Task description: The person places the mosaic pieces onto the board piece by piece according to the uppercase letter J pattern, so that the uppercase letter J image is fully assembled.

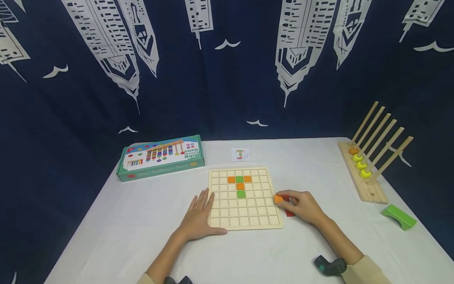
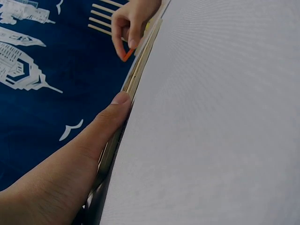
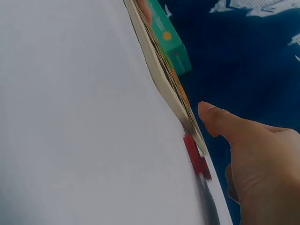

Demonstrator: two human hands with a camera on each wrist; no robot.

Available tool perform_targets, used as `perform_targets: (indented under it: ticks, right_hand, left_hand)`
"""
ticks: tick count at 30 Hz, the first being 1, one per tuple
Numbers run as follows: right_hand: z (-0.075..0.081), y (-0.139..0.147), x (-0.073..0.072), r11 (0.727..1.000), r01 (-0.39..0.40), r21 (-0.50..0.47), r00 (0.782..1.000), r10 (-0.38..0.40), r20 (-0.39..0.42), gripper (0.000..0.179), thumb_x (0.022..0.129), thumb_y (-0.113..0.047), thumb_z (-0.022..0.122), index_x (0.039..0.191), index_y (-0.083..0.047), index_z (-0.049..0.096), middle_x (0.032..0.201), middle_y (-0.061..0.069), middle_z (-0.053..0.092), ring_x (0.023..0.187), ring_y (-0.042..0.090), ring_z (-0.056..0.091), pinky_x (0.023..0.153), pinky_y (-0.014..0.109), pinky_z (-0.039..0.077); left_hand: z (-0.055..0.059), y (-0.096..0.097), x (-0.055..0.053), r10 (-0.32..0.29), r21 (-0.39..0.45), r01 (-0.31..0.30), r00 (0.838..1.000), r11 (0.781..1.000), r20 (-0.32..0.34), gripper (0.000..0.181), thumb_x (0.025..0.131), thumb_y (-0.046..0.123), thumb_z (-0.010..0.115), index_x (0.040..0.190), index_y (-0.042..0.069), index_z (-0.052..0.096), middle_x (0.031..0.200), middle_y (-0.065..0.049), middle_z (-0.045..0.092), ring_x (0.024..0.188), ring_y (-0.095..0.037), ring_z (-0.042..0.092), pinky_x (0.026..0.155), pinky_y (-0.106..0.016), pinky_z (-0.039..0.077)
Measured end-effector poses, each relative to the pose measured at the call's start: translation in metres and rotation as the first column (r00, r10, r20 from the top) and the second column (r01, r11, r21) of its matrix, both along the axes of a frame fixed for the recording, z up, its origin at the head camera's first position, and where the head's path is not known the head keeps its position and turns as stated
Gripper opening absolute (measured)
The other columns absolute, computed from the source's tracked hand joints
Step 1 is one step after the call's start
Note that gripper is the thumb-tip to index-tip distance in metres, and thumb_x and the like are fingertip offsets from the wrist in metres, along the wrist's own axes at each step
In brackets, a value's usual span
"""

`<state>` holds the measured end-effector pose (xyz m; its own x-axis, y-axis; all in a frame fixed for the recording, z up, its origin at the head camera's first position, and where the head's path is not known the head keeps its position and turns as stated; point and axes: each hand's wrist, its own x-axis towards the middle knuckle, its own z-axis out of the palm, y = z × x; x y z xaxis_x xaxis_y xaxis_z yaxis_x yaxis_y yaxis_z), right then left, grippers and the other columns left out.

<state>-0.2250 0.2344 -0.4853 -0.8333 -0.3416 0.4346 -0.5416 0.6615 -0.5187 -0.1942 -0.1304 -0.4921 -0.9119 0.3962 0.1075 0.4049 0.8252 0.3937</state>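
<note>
A pale wooden grid board (image 1: 223, 213) lies on the white table. On it, orange and green square tiles form a T, with a green tile (image 1: 241, 194) at the foot. My left hand (image 1: 198, 221) rests at the board's lower left, fingers straight along the left edge and thumb by the front edge. Between thumb and fingers, my right hand (image 1: 303, 205) pinches an orange tile (image 1: 278, 199) at the board's right edge. Red blocks (image 1: 290, 213) lie partly hidden under that hand; the right wrist view shows a red block (image 3: 192, 152) beside the board.
Behind the board is a small pattern card (image 1: 240, 154) with a coloured figure. A green game box (image 1: 161, 157) lies at the back left. At the right stand a wooden peg rack (image 1: 365, 191) with several rings and a green arch block (image 1: 399, 216).
</note>
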Motion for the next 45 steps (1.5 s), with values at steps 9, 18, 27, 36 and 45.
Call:
perform_targets:
  ticks: [9,18,27,36,45]
  right_hand:
    - [0.004,-0.047,-0.006,0.996,-0.092,0.023,0.995,0.091,0.037,0.029,0.076,-0.038,0.075,0.101,-0.023,0.071,0.048,-0.018,0.024,0.044,-0.002,0.019,0.042,0.017,0.021]
    - [0.004,-0.082,-0.013,0.988,-0.128,0.086,0.991,0.125,0.038,0.031,0.076,-0.046,0.072,0.102,-0.028,0.07,0.05,-0.017,0.022,0.048,0.0,0.019,0.046,0.018,0.021]
    - [0.001,-0.099,-0.017,0.981,-0.162,0.11,0.987,0.161,0.019,0.03,0.077,-0.045,0.071,0.1,-0.026,0.07,0.049,-0.017,0.022,0.047,-0.001,0.018,0.051,0.019,0.03]
    - [0.003,-0.101,-0.016,0.979,-0.175,0.105,0.984,0.177,-0.011,0.03,0.077,-0.042,0.072,0.1,-0.024,0.07,0.049,-0.017,0.024,0.047,-0.002,0.017,0.048,0.018,0.028]
    - [0.005,-0.097,-0.014,0.981,-0.174,0.088,0.984,0.176,-0.012,0.031,0.076,-0.041,0.073,0.101,-0.023,0.07,0.05,-0.018,0.023,0.046,-0.002,0.018,0.045,0.017,0.021]
  left_hand:
    - [-0.003,-0.001,-0.001,0.002,-0.015,-0.002,1.0,1.0,0.001,0.127,0.057,0.085,0.054,0.147,0.005,0.016,0.154,-0.012,0.002,0.14,-0.023,-0.001,0.111,-0.04,0.0]
    - [-0.004,-0.001,-0.002,0.001,-0.013,-0.001,1.0,1.0,-0.001,0.126,0.058,0.085,0.054,0.147,0.005,0.017,0.154,-0.013,0.002,0.14,-0.024,0.0,0.111,-0.041,0.001]
    - [-0.003,-0.001,-0.001,0.008,-0.015,-0.008,1.0,1.0,0.004,0.126,0.058,0.085,0.053,0.148,0.005,0.016,0.154,-0.012,0.002,0.14,-0.023,-0.001,0.111,-0.04,0.0]
    - [0.0,0.0,-0.002,0.007,-0.025,-0.006,1.0,1.0,0.017,0.125,0.058,0.086,0.05,0.147,0.005,0.017,0.154,-0.013,0.003,0.14,-0.023,0.0,0.111,-0.041,0.001]
    - [-0.001,-0.001,-0.002,0.004,-0.026,-0.004,1.0,1.0,0.01,0.124,0.059,0.085,0.052,0.147,0.005,0.018,0.154,-0.014,0.003,0.14,-0.024,0.001,0.111,-0.042,0.002]
